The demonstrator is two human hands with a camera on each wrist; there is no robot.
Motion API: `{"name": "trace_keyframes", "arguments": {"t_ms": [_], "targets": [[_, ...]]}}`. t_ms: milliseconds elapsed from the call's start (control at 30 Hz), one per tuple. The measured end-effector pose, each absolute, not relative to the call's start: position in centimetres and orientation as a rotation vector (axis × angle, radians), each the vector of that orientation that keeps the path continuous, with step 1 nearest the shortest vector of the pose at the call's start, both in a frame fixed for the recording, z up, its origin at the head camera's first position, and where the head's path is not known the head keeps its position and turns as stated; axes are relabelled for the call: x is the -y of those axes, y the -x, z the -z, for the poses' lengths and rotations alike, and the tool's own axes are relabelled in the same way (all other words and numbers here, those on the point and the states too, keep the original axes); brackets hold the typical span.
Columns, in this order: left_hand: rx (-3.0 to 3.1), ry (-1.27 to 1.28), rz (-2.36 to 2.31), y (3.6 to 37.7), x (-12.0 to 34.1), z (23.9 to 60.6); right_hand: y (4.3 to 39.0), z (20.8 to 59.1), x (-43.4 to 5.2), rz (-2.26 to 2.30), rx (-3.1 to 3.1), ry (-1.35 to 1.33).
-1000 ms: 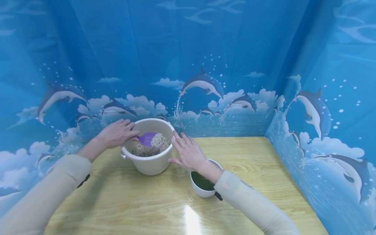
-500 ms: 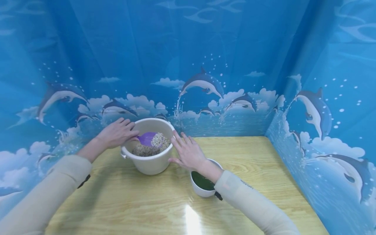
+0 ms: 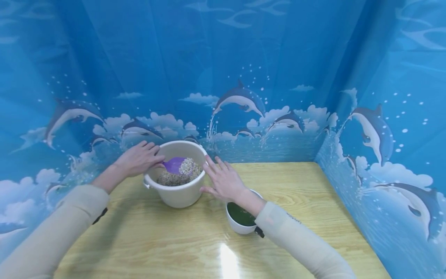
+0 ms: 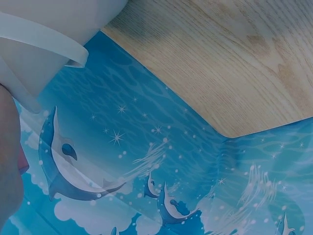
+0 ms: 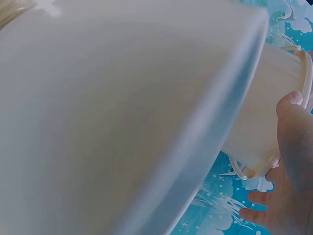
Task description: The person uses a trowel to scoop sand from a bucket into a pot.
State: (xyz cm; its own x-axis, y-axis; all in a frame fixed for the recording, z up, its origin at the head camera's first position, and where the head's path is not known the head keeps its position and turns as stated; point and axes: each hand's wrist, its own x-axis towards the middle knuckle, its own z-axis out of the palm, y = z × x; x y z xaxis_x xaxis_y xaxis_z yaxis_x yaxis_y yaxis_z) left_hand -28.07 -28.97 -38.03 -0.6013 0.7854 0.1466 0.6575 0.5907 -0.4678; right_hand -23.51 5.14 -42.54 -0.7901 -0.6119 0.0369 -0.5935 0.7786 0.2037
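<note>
At the left of the head view, my left hand (image 3: pixel 139 159) grips the handle of a purple scoop (image 3: pixel 173 165). The scoop's blade is inside a white bucket (image 3: pixel 180 197) and bears a heap of pale grains (image 3: pixel 187 166). Coarse brownish grains lie in the bucket below it. On the bucket's right side, my right hand (image 3: pixel 224 179) rests with spread fingers against the rim. The right wrist view also has this hand (image 5: pixel 293 181) by the bucket (image 5: pixel 266 103). In the left wrist view only an edge of the left hand (image 4: pixel 9 161) shows; the scoop is hidden there.
Under my right forearm stands a white bowl (image 3: pixel 240 229) with something dark green inside; its wall (image 5: pixel 112 107) fills much of the right wrist view. Both stand on a wood-grain table (image 3: pixel 167 240). A blue dolphin-print curtain (image 3: pixel 278 77) encloses the back and sides.
</note>
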Motion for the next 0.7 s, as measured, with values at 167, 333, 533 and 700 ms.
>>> {"name": "trace_keyframes", "arguments": {"t_ms": [167,333,533,700], "targets": [[2.484,1.17,-0.531,28.2,29.0,38.1,23.7,42.3,-5.4,0.26,2.864,-0.989],[2.475,1.166,-0.532,28.3,28.9,38.1,23.7,42.1,-6.0,0.208,2.856,-1.016],[2.471,1.17,-0.53,28.5,28.7,38.1,23.7,42.1,-7.1,0.173,2.854,-1.027],[2.487,1.164,-0.539,28.4,28.7,38.2,23.5,42.2,-8.5,0.16,2.857,-1.039]]}}
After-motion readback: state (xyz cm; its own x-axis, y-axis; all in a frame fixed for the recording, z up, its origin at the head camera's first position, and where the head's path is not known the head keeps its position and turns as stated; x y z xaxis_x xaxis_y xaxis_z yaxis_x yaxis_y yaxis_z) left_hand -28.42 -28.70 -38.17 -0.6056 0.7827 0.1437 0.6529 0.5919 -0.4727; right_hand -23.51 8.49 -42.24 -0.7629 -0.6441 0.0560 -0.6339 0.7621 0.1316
